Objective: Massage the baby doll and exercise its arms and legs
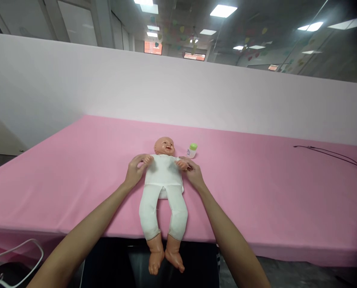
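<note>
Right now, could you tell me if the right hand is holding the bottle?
No, the right hand is at the doll's arm, and the bottle stands apart on the pink cloth.

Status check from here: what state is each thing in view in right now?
Doll: on its back, dressed in white, feet past the table edge.
Left hand: curled at the doll's arm, grip unclear.
Right hand: at the doll's other arm, grip unclear.
Bottle: upright, green cap on.
Cable: lying loose on the pink table cover.
</note>
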The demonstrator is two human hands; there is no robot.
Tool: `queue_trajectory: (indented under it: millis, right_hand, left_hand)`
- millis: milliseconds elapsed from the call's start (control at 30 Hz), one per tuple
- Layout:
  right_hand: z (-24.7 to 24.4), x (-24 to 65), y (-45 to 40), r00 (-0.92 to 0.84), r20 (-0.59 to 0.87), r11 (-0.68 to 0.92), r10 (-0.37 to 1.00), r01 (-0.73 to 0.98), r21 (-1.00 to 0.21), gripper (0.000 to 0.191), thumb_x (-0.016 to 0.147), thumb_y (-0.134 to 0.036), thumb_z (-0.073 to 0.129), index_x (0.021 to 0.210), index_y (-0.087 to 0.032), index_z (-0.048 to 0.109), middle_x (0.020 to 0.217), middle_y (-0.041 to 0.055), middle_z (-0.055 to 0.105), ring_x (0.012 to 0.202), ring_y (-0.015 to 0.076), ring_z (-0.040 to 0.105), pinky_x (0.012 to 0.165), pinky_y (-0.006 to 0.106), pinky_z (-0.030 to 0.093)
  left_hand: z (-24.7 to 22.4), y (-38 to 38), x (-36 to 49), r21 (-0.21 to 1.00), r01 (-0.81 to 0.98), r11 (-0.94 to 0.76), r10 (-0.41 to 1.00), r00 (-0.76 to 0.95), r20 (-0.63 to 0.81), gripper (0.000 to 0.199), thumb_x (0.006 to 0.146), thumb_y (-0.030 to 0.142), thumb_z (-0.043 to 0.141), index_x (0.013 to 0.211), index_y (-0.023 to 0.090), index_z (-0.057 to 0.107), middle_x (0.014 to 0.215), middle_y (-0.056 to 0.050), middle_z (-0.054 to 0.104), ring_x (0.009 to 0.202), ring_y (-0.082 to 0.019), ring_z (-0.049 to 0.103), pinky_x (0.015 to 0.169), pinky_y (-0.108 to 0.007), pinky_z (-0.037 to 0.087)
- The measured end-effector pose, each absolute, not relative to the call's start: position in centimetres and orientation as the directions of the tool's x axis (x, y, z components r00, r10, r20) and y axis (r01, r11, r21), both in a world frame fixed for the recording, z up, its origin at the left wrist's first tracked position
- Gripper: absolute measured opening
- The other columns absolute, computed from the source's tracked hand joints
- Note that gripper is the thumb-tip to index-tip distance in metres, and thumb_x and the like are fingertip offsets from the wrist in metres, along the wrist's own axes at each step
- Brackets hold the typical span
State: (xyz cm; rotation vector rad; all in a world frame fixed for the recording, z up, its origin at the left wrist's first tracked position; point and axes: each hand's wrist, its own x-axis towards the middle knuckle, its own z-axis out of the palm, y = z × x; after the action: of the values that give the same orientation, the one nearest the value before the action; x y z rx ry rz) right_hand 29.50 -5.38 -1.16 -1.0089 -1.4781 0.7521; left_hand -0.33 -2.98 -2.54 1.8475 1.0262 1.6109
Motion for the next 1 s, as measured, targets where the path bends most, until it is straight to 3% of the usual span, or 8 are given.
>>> queue_trajectory:
  millis: [133,267,400,533,633,733,867,1000]
  right_hand:
    - [-1.7,30.5,-4.5,0.411,0.184,0.269,0.893,-0.161,-0.95,0.048,0.072,-0.05,0.085,0.109,-0.023,0.068,0.096,0.0041,0.075,0.078,0.0202,0.07,0.075,0.035,0.062]
    - [-2.2,31.4,-3.9,0.486,-0.02,0.185,0.873,-0.369,-0.911,0.049,0.074,-0.066,0.079,0.095,-0.026,0.064,0.084,0.004,0.072,0.069,0.0197,0.069,0.064,0.033,0.062]
    - [-1.4,30.6,-4.6,0.413,0.192,0.266,0.89,-0.128,-0.955,0.051,0.074,-0.054,0.085,0.111,-0.024,0.068,0.097,0.0056,0.075,0.085,0.0234,0.072,0.077,0.037,0.063]
    - [-0.7,29.2,-5.8,0.017,0.461,0.445,0.887,0.232,-0.865,0.032,0.077,-0.03,0.08,0.109,-0.026,0.078,0.128,0.0068,0.073,0.123,0.0295,0.065,0.107,0.045,0.053]
    - [-0.8,28.7,-6.1,-0.247,0.489,0.548,0.836,0.347,-0.761,0.029,0.084,-0.022,0.067,0.107,-0.03,0.082,0.139,0.0045,0.068,0.132,0.0293,0.06,0.115,0.048,0.046]
    - [-1.0,28.8,-6.2,-0.33,0.49,0.59,0.807,0.401,-0.701,0.034,0.088,-0.02,0.062,0.112,-0.033,0.082,0.143,0.0037,0.065,0.134,0.0291,0.058,0.117,0.051,0.044]
    - [-0.8,28.8,-6.1,-0.262,0.492,0.557,0.83,0.363,-0.747,0.031,0.087,-0.021,0.064,0.11,-0.031,0.081,0.141,0.0044,0.066,0.135,0.0285,0.058,0.117,0.049,0.044]
    - [-1.2,29.1,-5.5,0.191,0.386,0.37,0.903,0.115,-0.922,0.035,0.081,-0.039,0.08,0.112,-0.025,0.072,0.119,0.0071,0.074,0.107,0.026,0.07,0.097,0.043,0.058]
  left_hand:
    - [-3.2,-1.8,-1.0,0.931,-0.074,-0.358,0.887,-0.337,0.315,0.028,0.086,0.043,0.073,0.1,0.019,0.067,0.096,-0.007,0.071,0.092,-0.023,0.068,0.084,-0.035,0.056]
    - [-3.7,-1.1,-1.7,0.946,-0.249,-0.209,0.914,-0.395,0.098,0.039,0.08,0.051,0.078,0.093,0.018,0.062,0.092,-0.007,0.067,0.084,-0.021,0.068,0.079,-0.035,0.056]
    - [-2.8,-2.1,-1.3,0.929,-0.046,-0.367,0.893,-0.298,0.338,0.028,0.087,0.04,0.072,0.105,0.018,0.068,0.103,-0.01,0.072,0.095,-0.025,0.069,0.085,-0.038,0.057]
    - [-2.3,-3.2,-0.8,0.74,0.249,-0.625,0.772,0.053,0.634,0.027,0.096,0.026,0.058,0.118,0.023,0.074,0.124,-0.01,0.073,0.117,-0.028,0.066,0.102,-0.046,0.053]
    - [-2.4,-3.4,-0.7,0.553,0.336,-0.763,0.643,0.295,0.707,0.03,0.099,0.022,0.053,0.116,0.028,0.077,0.127,-0.009,0.073,0.123,-0.027,0.063,0.105,-0.049,0.051]
    - [-2.5,-3.2,-0.8,0.469,0.358,-0.808,0.586,0.393,0.709,0.032,0.102,0.022,0.05,0.108,0.031,0.08,0.122,-0.008,0.075,0.121,-0.026,0.063,0.102,-0.048,0.053]
    - [-2.3,-3.2,-0.8,0.568,0.331,-0.754,0.655,0.31,0.689,0.027,0.1,0.024,0.055,0.113,0.029,0.078,0.124,-0.009,0.074,0.121,-0.027,0.063,0.102,-0.047,0.052]
    - [-2.8,-2.6,-1.1,0.857,0.151,-0.493,0.849,-0.134,0.512,0.023,0.094,0.035,0.064,0.11,0.021,0.073,0.112,-0.01,0.074,0.103,-0.026,0.068,0.088,-0.04,0.057]
